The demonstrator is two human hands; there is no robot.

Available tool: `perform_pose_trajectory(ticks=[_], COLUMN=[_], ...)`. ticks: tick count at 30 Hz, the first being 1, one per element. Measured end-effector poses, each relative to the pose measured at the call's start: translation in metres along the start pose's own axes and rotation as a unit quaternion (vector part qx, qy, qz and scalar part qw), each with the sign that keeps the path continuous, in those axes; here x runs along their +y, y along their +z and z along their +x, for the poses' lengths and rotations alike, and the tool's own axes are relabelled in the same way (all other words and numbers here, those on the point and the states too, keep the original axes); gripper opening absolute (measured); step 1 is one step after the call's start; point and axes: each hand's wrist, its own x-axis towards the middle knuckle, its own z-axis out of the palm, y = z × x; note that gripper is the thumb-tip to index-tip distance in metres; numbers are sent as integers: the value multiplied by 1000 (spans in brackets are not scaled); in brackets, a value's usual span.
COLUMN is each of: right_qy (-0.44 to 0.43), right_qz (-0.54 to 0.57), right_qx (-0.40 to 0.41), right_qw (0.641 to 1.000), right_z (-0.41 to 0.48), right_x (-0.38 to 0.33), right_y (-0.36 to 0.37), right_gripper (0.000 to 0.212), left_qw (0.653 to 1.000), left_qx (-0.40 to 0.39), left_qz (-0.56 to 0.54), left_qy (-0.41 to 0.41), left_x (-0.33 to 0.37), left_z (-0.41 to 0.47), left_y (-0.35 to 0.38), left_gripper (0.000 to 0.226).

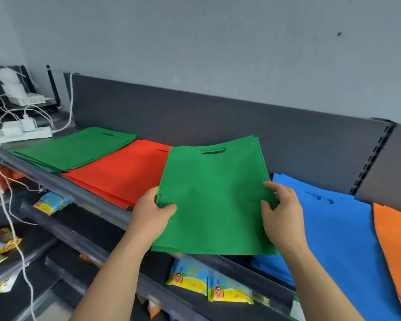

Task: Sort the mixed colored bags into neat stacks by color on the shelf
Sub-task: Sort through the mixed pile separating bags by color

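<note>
We hold the green bundle (213, 200), several green bags with layered edges, flat and just above the shelf (63, 181). It hangs between the red stack (125, 174) and the blue stack (333, 232) and overlaps the near edges of both. Its handle cut-out points away from us, toward the back panel (195, 117). This matches the cut-outs on the bags already laid down, so we judge the orientation to be deliberate.

The left grip (152, 214) clamps the bundle's left edge, with the thumb on top and the fingers hidden beneath. The right grip (280, 209) pinches the right edge, with the fingers curled over the top face. Holding both side edges stops the limp fabric from sagging and keeps the layers squared.

The green stack (74, 147) lies at the far left end of the shelf, beyond the red stack. We judge it to be the bundle's destination, so the next move is a leftward carry across the red stack. Keep the bundle level during the carry, because loose layers could fan out.

An orange stack (396, 246) lies to the right of the blue stack, and the two appear to touch. A power strip (23, 133) with white cables sits just left of the green stack. Avoid snagging these cables when setting the bundle down. Snack packets (208, 286) hang on the shelf below.
</note>
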Motion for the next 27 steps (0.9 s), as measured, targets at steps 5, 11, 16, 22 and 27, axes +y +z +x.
perform_pose_trajectory(ticks=[5,11,16,22,27], right_qy=[-30,-26,-11,-11,-15], right_qz=[4,11,19,18,14], right_qx=[-9,-3,-4,-12,-31], right_qw=[999,1000,1000,1000,999], right_z=[9,8,6,12,26], right_x=[-47,-118,-166,-201,-217], right_y=[70,172,245,306,344], right_gripper=[44,44,44,46,48], left_qw=[1000,1000,999,998,997], left_qx=[26,23,36,51,53], left_qz=[-10,6,24,34,62], left_qy=[-1,12,0,1,16], left_x=[-23,-51,-66,-80,-91], left_z=[41,100,151,202,240], left_y=[-66,-170,-244,-296,-322], left_gripper=[29,31,62,32,28])
